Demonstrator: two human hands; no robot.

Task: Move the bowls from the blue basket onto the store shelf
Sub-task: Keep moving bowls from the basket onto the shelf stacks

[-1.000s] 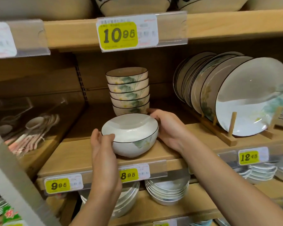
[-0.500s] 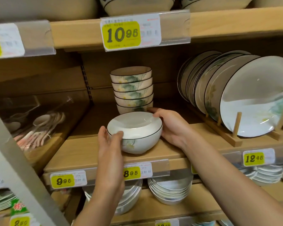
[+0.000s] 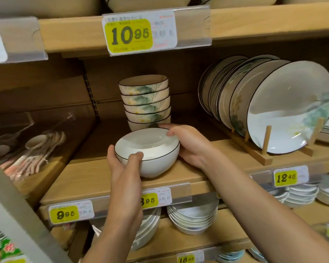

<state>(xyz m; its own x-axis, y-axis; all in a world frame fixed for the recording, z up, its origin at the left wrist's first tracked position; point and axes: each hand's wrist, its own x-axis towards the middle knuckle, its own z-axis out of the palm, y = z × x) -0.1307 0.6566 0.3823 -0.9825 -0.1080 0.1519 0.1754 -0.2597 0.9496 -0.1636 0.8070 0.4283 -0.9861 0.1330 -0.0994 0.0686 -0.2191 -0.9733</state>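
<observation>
Two hands grip one white bowl (image 3: 150,149): the left hand (image 3: 122,168) cups its near side, the right hand (image 3: 190,147) its far side, with fingers (image 3: 136,159) curled over the rim. The bowl sits at the front of the store shelf (image 3: 95,179), apparently resting on it. The step in hand is placement. The next move likely calls for releasing it, clear of the stack of patterned bowls (image 3: 145,103) just behind.

1 white bowl (image 3: 150,149), 5 stacked floral bowls (image 3: 145,103), 1 wooden plate rack (image 3: 254,154)
</observation>
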